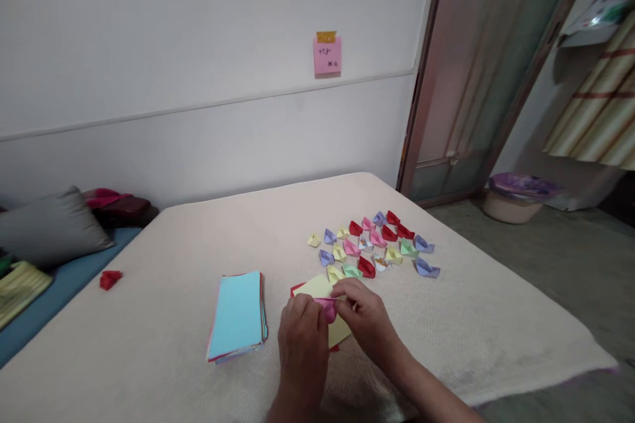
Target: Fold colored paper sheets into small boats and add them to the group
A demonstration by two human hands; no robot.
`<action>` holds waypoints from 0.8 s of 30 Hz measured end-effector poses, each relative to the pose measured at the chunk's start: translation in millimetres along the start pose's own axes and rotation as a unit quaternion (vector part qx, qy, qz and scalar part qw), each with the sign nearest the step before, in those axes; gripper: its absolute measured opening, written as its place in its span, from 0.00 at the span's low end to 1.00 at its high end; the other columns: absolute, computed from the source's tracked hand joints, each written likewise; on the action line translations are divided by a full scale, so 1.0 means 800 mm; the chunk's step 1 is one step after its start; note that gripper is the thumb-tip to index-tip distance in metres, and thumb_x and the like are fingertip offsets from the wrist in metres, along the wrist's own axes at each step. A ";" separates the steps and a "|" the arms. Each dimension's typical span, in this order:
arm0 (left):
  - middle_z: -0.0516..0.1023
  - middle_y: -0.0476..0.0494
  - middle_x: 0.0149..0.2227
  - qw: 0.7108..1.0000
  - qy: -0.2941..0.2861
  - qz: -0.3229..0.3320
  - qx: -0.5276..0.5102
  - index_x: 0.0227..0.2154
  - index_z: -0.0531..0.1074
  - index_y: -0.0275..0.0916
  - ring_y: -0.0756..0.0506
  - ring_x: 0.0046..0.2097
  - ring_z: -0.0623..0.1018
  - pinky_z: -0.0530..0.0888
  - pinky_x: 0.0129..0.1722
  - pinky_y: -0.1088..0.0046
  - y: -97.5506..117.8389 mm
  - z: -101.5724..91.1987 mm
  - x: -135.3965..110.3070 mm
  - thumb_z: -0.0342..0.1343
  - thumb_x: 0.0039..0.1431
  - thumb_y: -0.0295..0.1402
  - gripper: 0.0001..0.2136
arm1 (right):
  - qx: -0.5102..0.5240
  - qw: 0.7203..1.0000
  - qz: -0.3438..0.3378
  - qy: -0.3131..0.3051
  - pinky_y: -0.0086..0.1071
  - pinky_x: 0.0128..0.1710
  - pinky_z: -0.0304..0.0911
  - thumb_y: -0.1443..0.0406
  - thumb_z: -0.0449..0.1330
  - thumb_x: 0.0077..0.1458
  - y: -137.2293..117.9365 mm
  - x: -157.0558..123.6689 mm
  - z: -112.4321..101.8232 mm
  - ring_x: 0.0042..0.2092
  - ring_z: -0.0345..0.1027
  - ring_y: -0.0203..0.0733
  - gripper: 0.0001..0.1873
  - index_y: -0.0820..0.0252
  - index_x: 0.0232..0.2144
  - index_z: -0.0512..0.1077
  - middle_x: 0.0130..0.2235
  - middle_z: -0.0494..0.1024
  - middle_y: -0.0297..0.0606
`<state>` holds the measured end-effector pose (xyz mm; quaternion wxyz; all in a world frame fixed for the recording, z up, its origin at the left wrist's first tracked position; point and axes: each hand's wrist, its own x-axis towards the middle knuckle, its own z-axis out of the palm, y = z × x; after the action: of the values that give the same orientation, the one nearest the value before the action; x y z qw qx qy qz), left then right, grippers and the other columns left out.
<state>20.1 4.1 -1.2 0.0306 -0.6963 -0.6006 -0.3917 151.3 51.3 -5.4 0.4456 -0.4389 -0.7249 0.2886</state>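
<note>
A small folded piece of pink paper is held between my two hands near the front of the cloth-covered surface. My left hand has its fingers closed on the paper's left end. With a pinch, my right hand grips its right side. Fingers cover much of the paper, so its full shape is hidden. Beneath the hands lie pale yellow sheets with red paper edges showing under them. Just beyond, several folded paper boats in red, pink, yellow, green, purple and white stand in loose rows.
A stack of coloured paper, light blue on top, lies left of my hands. Farther left is a red folded paper piece. The cream cloth reaches the white wall. A lined bin stands on the floor at right.
</note>
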 end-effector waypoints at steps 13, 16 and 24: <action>0.68 0.47 0.26 0.997 0.014 0.048 0.067 0.24 0.66 0.39 0.47 0.30 0.69 0.65 0.31 0.70 -0.001 0.005 -0.004 0.49 0.59 0.22 0.10 | -0.196 0.959 -0.204 0.019 0.44 0.46 0.58 0.74 0.54 0.53 0.002 -0.007 0.009 0.50 0.62 0.51 0.10 0.57 0.32 0.73 0.51 0.71 0.44; 0.69 0.47 0.26 0.992 0.009 0.089 0.086 0.25 0.68 0.38 0.46 0.31 0.70 0.65 0.31 0.69 -0.001 0.005 -0.004 0.48 0.60 0.23 0.09 | -0.214 0.950 -0.228 0.015 0.46 0.48 0.56 0.74 0.54 0.54 0.005 -0.007 0.007 0.51 0.60 0.51 0.09 0.58 0.34 0.72 0.51 0.72 0.44; 0.71 0.44 0.28 0.987 0.022 0.137 0.078 0.29 0.70 0.35 0.44 0.32 0.69 0.66 0.32 0.67 -0.002 0.009 -0.003 0.49 0.58 0.22 0.07 | -0.214 0.944 -0.253 0.005 0.45 0.47 0.54 0.75 0.54 0.53 0.001 -0.008 0.009 0.49 0.62 0.50 0.09 0.61 0.33 0.71 0.48 0.74 0.43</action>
<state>22.5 5.9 -8.1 0.1510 -0.7591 -0.5270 -0.3510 146.8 45.9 -11.7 0.4032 -0.3278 -0.8544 0.0024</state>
